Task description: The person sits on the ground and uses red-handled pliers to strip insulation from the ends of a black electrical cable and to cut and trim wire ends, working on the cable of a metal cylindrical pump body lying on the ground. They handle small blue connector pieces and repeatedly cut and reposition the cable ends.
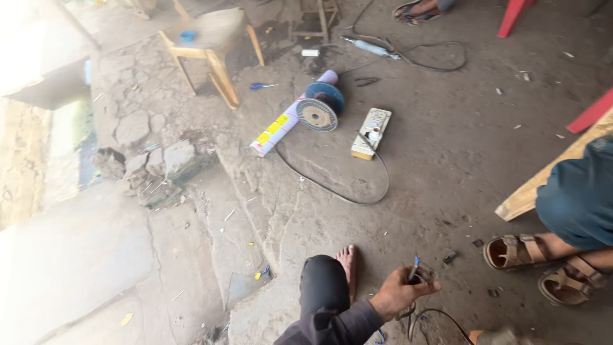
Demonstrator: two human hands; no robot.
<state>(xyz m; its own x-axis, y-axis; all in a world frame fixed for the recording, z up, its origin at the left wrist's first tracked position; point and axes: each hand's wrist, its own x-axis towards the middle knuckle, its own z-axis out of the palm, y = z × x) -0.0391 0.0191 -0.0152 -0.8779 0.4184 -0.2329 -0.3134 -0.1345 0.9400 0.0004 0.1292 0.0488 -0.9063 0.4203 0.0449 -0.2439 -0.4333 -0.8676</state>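
Nearest, at the bottom edge: one hand [401,292] in a dark sleeve, fingers closed around a thin pen-like tool with a blue tip [414,268], tip pointing up. Which hand it is, hard to tell; by its place and the sleeve, taken here as the left; no other hand in view. Just under it, a loop of thin dark wire [440,314] on the floor. Beside it to the left, a bent knee in dark trousers and a bare foot [347,265] flat on the concrete floor [447,166].

To the right, close by: another person's two feet in brown sandals [543,262], a blue trouser leg above them, and the end of a pale wooden plank [543,182] slanting in from the edge.

Further out, mid-floor: a white multimeter [371,132] lying flat, a black cable [338,191] curling round it, an angle grinder with a blue guard [321,105] just beside, and a long cardboard tube [281,124] under the grinder.

Farther still: blue-handled scissors [260,85], a wooden chair [214,45], and a second cable with a grey tool [377,48].

Farthest, top edge: a sandalled foot [415,9] and a red chair leg [514,16].
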